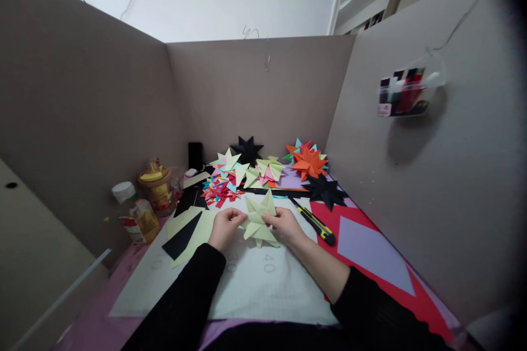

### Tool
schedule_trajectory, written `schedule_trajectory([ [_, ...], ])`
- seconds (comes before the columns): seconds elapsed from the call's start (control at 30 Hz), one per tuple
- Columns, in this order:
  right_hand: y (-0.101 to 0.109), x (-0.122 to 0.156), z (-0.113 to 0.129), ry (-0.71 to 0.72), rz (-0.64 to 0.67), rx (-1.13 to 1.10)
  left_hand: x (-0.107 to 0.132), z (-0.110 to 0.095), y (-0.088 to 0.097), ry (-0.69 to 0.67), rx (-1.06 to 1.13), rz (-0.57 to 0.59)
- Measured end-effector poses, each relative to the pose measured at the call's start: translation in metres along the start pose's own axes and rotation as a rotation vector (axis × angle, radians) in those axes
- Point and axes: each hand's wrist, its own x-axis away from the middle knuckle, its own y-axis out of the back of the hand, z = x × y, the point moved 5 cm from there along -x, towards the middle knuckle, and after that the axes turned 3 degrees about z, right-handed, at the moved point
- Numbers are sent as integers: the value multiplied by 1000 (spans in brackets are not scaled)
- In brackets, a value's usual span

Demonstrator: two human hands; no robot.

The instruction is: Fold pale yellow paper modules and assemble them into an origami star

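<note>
A pale green folded paper star point(258, 220) is held up over the white mat point(284, 285), its points spread above and below my fingers. My left hand point(225, 227) pinches its left side between thumb and fingers. On the opposite side my right hand point(286, 225) grips it the same way, thumb lying on the front. A yellow and black utility knife point(315, 222) lies just right of my right hand. Left of my left hand are pale green paper sheets point(181, 225) and a black paper strip point(183, 237).
Several colourful folded stars point(222, 189) are heaped at the back, with an orange star point(309, 163) and black stars point(326, 191) to the right. A bottle point(138, 216) and a brown cup point(156, 189) stand left. Red paper point(362, 269) and lilac paper point(373, 252) lie right. Grey partitions point(259, 93) enclose the table.
</note>
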Motion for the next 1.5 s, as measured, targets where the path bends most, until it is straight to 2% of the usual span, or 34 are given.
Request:
schedule_trajectory([
  [0.23,-6,7,5,-104,27,-51,3,-8,-1,-25,-55,-29],
  [0.43,-10,9,6,-92,60,-102,3,-7,-3,-41,-91,-12],
  [0.57,-6,6,3,-61,11,-88,4,-9,-5,-63,43,-23],
  [0.73,-12,8,4,-26,67,-152,11,-8,-20,127,320,130],
  [0.83,-17,10,6,-17,86,-168,12,-7,-22,144,406,109],
  [0.97,-17,8,6,3,52,-117,8,1,-17,127,381,10],
  [1.07,-14,5,1,-1,42,-128,7,3,-15,109,358,-21],
  [1.2,-9,2,-5,-20,8,-142,10,-5,-17,74,353,24],
  [1.3,-11,3,-3,-5,41,-254,13,-11,-22,54,343,76],
  [1.4,-15,5,0,22,23,-366,15,-13,-26,30,298,74],
  [1.5,-16,6,-2,1,-39,-377,14,-11,-28,14,267,69],
])
